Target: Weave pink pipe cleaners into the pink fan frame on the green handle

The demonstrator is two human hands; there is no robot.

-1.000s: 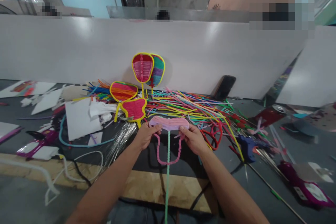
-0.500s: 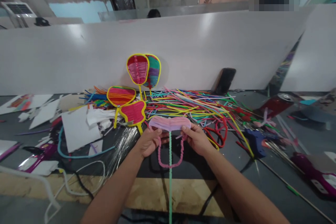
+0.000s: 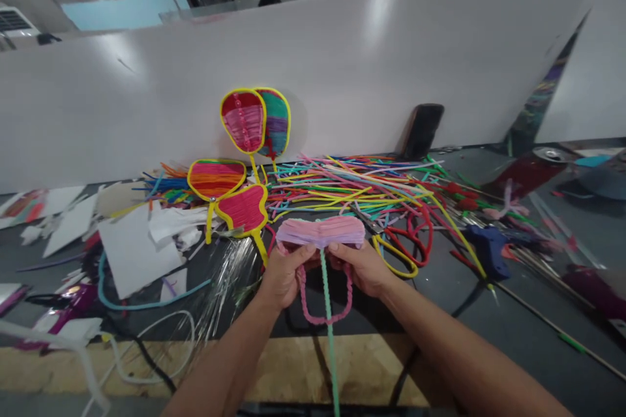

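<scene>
A pink and lilac pipe-cleaner fan [image 3: 320,232] is held up between both hands over the dark table. My left hand [image 3: 287,273] is closed on its lower left edge, thumb on the front near the middle. Closed on the lower right side, my right hand [image 3: 362,267] has its thumb close to the centre too. From the fan's middle a twisted mint-green stem [image 3: 328,293] runs down towards me. A pink twisted loop [image 3: 320,321] hangs below the hands and crosses the stem. The fingers behind the fan are mostly hidden.
Finished yellow-edged fans [image 3: 243,120] lean on the white partition [image 3: 342,78]. Loose pipe cleaners [image 3: 337,186] lie behind my hands. Scissors [image 3: 403,251], a blue tool [image 3: 489,251], a phone [image 3: 423,130] and a can [image 3: 531,172] are on the right; white paper [image 3: 137,247] lies left.
Both thumbs have slid inward along the fan's lower edge towards the stem. The fan appears slightly larger, and the whole view has shifted and tilted a little.
</scene>
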